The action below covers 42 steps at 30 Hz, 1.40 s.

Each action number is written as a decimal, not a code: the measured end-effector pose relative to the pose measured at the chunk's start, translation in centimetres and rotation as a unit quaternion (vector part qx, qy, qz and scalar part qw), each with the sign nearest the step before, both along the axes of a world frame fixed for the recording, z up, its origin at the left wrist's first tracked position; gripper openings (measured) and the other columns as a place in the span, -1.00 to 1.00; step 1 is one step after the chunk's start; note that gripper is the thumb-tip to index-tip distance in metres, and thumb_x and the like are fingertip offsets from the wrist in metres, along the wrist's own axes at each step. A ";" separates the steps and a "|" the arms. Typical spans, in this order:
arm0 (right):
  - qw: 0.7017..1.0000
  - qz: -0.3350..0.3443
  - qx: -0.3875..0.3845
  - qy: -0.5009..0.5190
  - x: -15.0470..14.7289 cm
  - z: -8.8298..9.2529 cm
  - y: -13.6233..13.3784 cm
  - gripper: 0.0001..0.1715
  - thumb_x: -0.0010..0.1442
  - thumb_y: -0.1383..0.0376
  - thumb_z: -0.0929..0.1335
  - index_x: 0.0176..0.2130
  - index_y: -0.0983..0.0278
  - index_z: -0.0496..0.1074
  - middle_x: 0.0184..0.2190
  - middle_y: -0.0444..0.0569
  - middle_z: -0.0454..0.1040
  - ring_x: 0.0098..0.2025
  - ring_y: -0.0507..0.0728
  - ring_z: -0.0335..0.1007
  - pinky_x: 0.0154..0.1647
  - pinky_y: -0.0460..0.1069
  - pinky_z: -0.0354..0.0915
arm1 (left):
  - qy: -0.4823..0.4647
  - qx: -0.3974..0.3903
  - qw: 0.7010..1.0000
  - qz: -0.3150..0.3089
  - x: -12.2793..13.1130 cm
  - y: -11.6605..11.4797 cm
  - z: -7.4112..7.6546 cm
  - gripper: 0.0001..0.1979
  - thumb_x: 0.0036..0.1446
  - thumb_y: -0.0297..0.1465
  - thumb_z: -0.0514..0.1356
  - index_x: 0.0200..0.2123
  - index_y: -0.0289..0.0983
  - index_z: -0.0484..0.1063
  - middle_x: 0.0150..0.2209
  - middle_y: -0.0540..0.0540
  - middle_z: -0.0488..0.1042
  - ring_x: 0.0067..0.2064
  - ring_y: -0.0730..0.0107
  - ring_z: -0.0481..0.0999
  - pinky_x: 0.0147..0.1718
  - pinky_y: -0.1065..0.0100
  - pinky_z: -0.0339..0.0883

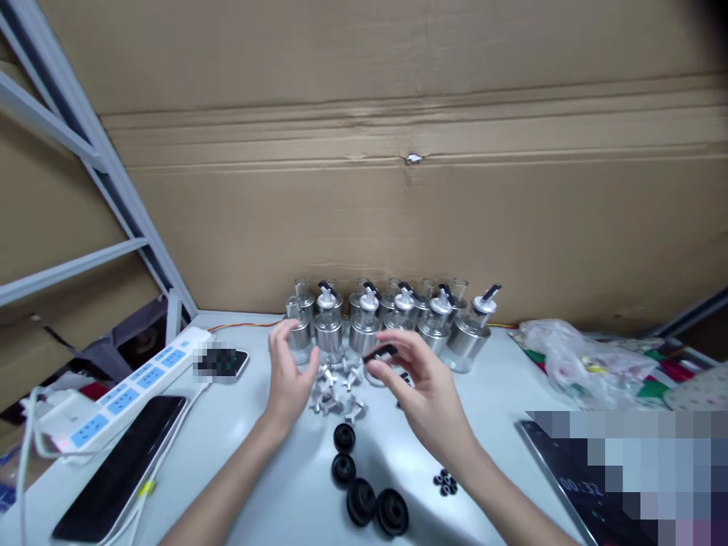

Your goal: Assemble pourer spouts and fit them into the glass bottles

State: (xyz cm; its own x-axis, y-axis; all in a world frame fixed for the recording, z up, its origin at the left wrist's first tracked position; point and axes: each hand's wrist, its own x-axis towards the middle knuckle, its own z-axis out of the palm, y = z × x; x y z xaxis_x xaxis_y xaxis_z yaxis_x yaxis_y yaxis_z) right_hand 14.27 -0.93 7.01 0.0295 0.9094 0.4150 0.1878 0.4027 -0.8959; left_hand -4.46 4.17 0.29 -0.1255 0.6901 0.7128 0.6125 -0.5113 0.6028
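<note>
My left hand [289,373] hovers over the white table [239,455] with its fingers spread, holding nothing. It is just left of a heap of small silver star-shaped parts [335,390]. My right hand [424,387] pinches a small black stick-like part [380,353] between thumb and fingers. Behind both hands stands a row of several glass-and-metal bottles [392,318] with white caps and black spouts. Several black rubber rings [364,481] lie on the table near my forearms.
A white power strip [133,379] and a black phone [122,466] lie at the left. A crumpled plastic bag [580,356] sits at the right. A cardboard wall [398,174] stands behind the bottles. Small black bits [445,481] lie by my right wrist.
</note>
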 end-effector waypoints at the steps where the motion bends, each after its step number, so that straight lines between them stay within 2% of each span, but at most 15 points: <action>1: 0.998 0.027 0.045 -0.034 -0.8 1.2 0.9 -0.86 0.11 0.25 0.38 -0.27 0.21 0.39 -0.34 -0.07 0.50 -0.35 0.08 0.41 -0.28 0.00 0.33 | -0.033 0.005 0.999 0.017 -0.3 0.9 0.3 -0.57 0.14 -0.34 0.13 0.06 -0.22 0.11 0.06 -0.22 0.23 0.14 0.17 0.26 0.08 0.09 0.22; 3: 0.988 0.048 0.124 -0.078 -2.6 3.6 3.2 -0.93 0.09 0.30 0.38 -0.35 0.23 0.38 -0.35 -0.07 0.49 -0.31 0.08 0.41 -0.21 0.00 0.31 | -0.088 -0.005 0.996 0.025 -0.9 2.7 0.9 -0.52 0.14 -0.32 0.15 0.09 -0.22 0.06 0.09 -0.24 0.22 0.15 0.18 0.26 0.09 0.10 0.21; 6: 0.971 0.059 0.184 -0.137 -5.5 6.3 7.5 -0.91 0.06 0.35 0.38 -0.40 0.25 0.35 -0.42 -0.11 0.47 -0.36 0.05 0.38 -0.26 -0.04 0.27 | -0.133 -0.021 0.991 -0.023 -1.4 5.3 1.6 -0.38 0.10 -0.32 0.20 0.15 -0.20 -0.03 0.09 -0.25 0.25 0.14 0.21 0.32 0.08 0.17 0.24; 9: 0.957 0.037 0.203 -0.202 -7.9 7.3 10.9 -0.90 0.03 0.39 0.40 -0.41 0.27 0.36 -0.45 -0.11 0.47 -0.39 0.03 0.34 -0.28 -0.07 0.21 | -0.125 0.011 0.990 -0.056 -1.7 7.1 1.4 -0.30 0.08 -0.34 0.22 0.19 -0.20 -0.09 0.03 -0.23 0.33 0.10 0.24 0.37 0.08 0.20 0.25; 12: 0.938 0.031 0.218 -0.267 -9.2 7.0 12.5 -0.97 0.06 0.40 0.38 -0.39 0.30 0.40 -0.43 -0.08 0.50 -0.38 0.03 0.33 -0.28 -0.08 0.17 | -0.129 0.011 0.987 -0.099 -2.1 8.0 0.6 -0.34 0.16 -0.33 0.15 0.23 -0.21 -0.13 -0.09 -0.18 0.42 -0.11 0.35 0.49 -0.07 0.29 0.35; 15: 0.916 0.020 0.215 -0.338 -9.5 6.6 12.8 -0.90 0.09 0.45 0.33 -0.36 0.34 0.47 -0.39 -0.01 0.53 -0.34 0.05 0.36 -0.27 -0.08 0.16 | -0.105 0.014 0.990 -0.092 -2.4 8.2 -0.3 -0.30 0.14 -0.38 0.16 0.26 -0.25 -0.14 -0.19 -0.12 0.43 -0.23 0.41 0.49 -0.15 0.35 0.37; 18: 0.899 0.015 0.179 -0.399 -9.5 6.4 12.5 -0.81 0.07 0.51 0.30 -0.34 0.40 0.51 -0.39 0.05 0.54 -0.33 0.07 0.38 -0.26 -0.09 0.16 | -0.071 0.030 0.994 -0.075 -2.7 8.2 -0.6 -0.25 0.13 -0.39 0.16 0.29 -0.27 -0.17 -0.24 -0.09 0.43 -0.22 0.40 0.48 -0.13 0.35 0.36; 22: 0.894 0.016 0.169 -0.415 -9.6 6.3 11.9 -0.72 0.11 0.54 0.26 -0.26 0.44 0.53 -0.42 0.04 0.55 -0.37 0.04 0.38 -0.25 -0.10 0.17 | -0.064 0.049 0.993 -0.081 -2.7 8.3 -0.7 -0.24 0.13 -0.35 0.17 0.30 -0.30 -0.15 -0.25 -0.10 0.45 -0.23 0.38 0.49 -0.13 0.34 0.36; 28: 0.879 0.018 0.164 -0.447 -10.0 5.9 11.8 -0.71 0.15 0.52 0.24 -0.22 0.45 0.52 -0.36 0.07 0.56 -0.36 0.03 0.36 -0.26 -0.11 0.17 | -0.077 0.049 0.994 -0.056 -2.3 8.4 -1.1 -0.23 0.11 -0.34 0.20 0.29 -0.31 -0.12 -0.25 -0.14 0.48 -0.20 0.31 0.50 -0.15 0.32 0.38; 31: 0.876 0.015 0.151 -0.458 -10.1 5.9 12.0 -0.71 0.14 0.53 0.24 -0.23 0.45 0.52 -0.37 0.08 0.55 -0.37 0.04 0.35 -0.26 -0.10 0.17 | -0.066 0.043 0.996 -0.051 -2.3 8.3 -1.0 -0.27 0.12 -0.37 0.20 0.28 -0.30 -0.07 -0.23 -0.15 0.50 -0.21 0.31 0.52 -0.16 0.33 0.38; 37: 0.859 0.012 0.134 -0.494 -10.2 6.0 12.4 -0.74 0.10 0.53 0.27 -0.27 0.42 0.53 -0.36 0.12 0.55 -0.37 0.06 0.34 -0.30 -0.10 0.17 | -0.041 0.034 0.998 -0.036 -2.4 8.2 -0.6 -0.46 0.12 -0.42 0.21 0.17 -0.28 0.16 -0.17 -0.17 0.52 -0.21 0.29 0.53 -0.11 0.29 0.37; 42: 0.845 -0.002 0.132 -0.519 -10.9 5.5 12.4 -0.73 0.14 0.50 0.26 -0.22 0.43 0.52 -0.26 0.20 0.55 -0.28 0.13 0.39 -0.26 -0.06 0.19 | -0.056 0.041 0.997 -0.034 -2.5 8.0 -0.6 -0.54 0.12 -0.39 0.23 0.08 -0.34 0.24 -0.23 -0.17 0.52 -0.27 0.31 0.53 -0.18 0.34 0.36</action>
